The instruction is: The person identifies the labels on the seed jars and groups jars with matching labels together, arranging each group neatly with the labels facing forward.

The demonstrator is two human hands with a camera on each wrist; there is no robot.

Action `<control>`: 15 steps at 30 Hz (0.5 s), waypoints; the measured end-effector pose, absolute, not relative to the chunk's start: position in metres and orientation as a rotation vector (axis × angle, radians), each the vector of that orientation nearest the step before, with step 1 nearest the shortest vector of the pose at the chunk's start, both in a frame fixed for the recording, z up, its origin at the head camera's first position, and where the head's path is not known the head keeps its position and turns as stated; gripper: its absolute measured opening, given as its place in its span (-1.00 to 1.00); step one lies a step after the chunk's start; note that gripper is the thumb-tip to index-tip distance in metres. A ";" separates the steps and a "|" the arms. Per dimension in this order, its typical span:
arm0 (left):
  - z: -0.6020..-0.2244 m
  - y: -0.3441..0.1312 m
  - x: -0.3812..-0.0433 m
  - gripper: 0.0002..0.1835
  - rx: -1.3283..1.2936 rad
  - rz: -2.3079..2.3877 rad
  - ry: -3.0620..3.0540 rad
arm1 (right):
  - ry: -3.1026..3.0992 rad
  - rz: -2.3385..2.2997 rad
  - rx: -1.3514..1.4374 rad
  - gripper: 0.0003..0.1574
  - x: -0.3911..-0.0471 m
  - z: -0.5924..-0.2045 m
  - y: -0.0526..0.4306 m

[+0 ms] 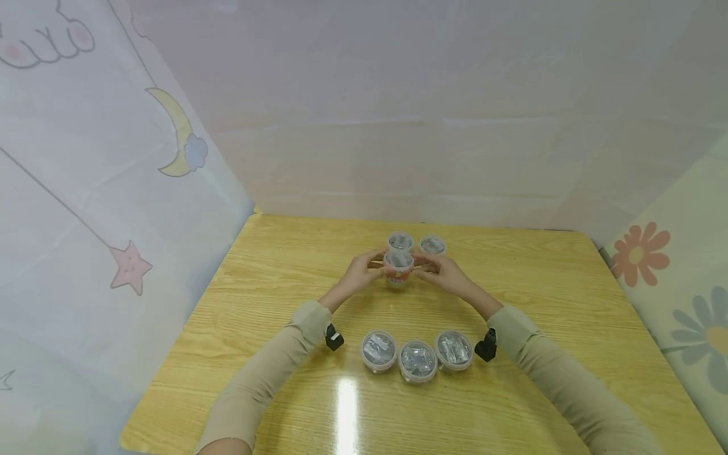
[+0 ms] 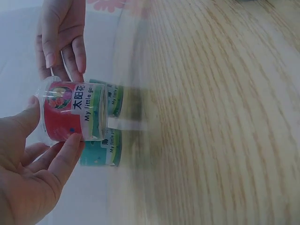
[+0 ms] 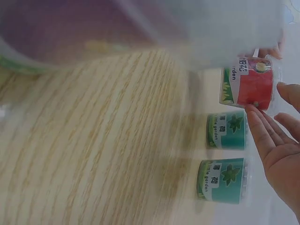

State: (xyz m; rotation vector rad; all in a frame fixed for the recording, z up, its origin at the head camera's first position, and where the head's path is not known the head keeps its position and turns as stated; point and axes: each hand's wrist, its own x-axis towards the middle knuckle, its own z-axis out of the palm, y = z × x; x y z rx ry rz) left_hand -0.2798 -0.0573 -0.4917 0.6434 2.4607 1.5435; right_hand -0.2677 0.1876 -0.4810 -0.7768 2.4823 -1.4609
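so yeah, red-labelled cup [image 1: 399,272] just below mid-frame, left hand [image 1: 361,273] gripping one side, right hand [image 1: 446,274] with fingers round the other, teal cups [image 3: 226,131] close by, three lidded cups [image 1: 418,360] lower centre on yellowish wood table [image 1: 273,278]

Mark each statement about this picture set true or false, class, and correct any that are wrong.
1. The left hand and the right hand both hold the red cup. True.
2. The red cup is upside down. False: it is upright.
3. Two teal cups stand on the table beyond the red cup, as seen by the person. True.
4. The sleeves are black. False: they are beige.
5. Four cups stand together between the forearms, nearer the person than the red cup. False: only three lidded cups stand there.
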 end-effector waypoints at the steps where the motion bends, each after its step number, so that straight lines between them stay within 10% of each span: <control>1: -0.493 -0.057 -0.280 -0.39 0.642 1.536 2.463 | 2.472 -1.457 -0.789 -0.36 -0.268 -0.483 0.189; 15: -0.506 -0.057 -0.281 -0.29 0.607 1.527 2.391 | 2.317 -1.427 -0.951 -0.35 -0.262 -0.483 0.190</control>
